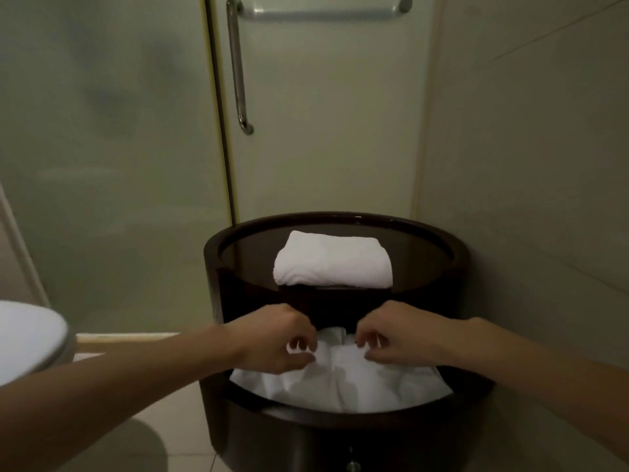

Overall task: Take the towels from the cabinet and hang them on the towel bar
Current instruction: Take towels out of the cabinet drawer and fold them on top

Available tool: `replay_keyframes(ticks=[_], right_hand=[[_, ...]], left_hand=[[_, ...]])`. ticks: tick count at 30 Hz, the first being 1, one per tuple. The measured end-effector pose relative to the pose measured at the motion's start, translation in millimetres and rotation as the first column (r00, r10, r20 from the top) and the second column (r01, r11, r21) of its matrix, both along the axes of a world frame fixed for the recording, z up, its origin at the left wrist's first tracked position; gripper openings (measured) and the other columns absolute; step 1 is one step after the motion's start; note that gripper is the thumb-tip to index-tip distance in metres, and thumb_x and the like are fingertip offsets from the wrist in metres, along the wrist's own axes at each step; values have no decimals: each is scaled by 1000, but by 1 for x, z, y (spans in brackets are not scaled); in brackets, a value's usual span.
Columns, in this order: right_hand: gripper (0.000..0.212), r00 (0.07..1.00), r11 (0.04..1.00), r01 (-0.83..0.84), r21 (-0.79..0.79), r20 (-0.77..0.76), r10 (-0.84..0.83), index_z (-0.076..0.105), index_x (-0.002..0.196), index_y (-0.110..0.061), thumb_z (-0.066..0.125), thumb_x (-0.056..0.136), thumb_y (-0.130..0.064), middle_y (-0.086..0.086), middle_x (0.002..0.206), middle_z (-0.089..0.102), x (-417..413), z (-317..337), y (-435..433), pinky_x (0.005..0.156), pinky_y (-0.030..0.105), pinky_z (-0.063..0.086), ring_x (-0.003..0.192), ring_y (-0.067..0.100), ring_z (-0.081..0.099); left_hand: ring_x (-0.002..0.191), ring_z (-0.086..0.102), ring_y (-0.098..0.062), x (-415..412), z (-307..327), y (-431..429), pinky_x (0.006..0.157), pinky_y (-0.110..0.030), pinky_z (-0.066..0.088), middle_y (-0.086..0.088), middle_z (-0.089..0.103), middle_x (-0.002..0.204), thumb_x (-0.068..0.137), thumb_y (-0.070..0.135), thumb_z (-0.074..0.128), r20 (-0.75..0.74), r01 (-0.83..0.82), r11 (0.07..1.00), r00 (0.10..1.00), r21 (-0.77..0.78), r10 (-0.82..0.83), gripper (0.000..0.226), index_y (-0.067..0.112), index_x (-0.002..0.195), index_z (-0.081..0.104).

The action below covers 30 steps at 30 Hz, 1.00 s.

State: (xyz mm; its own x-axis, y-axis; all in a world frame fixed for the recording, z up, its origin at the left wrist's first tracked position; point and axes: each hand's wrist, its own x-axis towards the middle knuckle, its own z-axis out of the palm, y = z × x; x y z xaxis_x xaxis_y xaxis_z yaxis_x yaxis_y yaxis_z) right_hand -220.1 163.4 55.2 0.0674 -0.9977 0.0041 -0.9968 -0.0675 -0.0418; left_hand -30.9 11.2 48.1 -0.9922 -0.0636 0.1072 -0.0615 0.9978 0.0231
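- As the crumpled white towel (340, 383) lies in the open drawer of the round dark wooden cabinet (306, 437), it is pinched from above by the left hand (275, 338) and right hand (391, 335), equally near.
- Its long axis is spread left to right.
- A folded white towel (333, 262) is seen behind, on the cabinet top.
- Farthest, the horizontal chrome towel bar (323, 10) is mounted high above.
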Motion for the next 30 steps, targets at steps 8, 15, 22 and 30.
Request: replay_keyframes(ticks=[8,15,22,30], right_hand=[[62,997,919,71,388,-34,-63,46,137,-28,67,83,-48,-5,125,51,5,-10,1,90,27,43,104,10,48],[62,996,919,64,389,-76,-37,31,146,-35,59,90,-39,-5,148,38,-7,-27,6,109,36,34,134,19,36],[69,976,889,113,443,-217,-16,5,150,-43,47,96,-43,-6,161,3,-16,-43,0,119,44,14,146,24,9],[76,961,927,117,355,-274,-17,17,147,-36,62,86,-39,0,155,19,-16,-51,-14,111,52,28,140,26,25]], left_hand=[[127,45,-19,-25,-22,15,107,-36,37,6,44,143,79,55,63,514,-147,989,848,1,126,70,47,140,32],[146,7,-29,-31,-42,18,118,-45,11,-1,-11,160,98,38,42,659,-128,975,720,-180,216,69,41,148,-5],[146,3,-30,-36,-51,19,116,-55,10,-1,-18,159,97,43,38,641,-156,957,714,-246,281,70,44,147,-11],[145,16,-23,-35,-68,0,118,-39,13,-9,10,158,97,33,48,420,-310,945,847,-105,325,64,23,151,16]])
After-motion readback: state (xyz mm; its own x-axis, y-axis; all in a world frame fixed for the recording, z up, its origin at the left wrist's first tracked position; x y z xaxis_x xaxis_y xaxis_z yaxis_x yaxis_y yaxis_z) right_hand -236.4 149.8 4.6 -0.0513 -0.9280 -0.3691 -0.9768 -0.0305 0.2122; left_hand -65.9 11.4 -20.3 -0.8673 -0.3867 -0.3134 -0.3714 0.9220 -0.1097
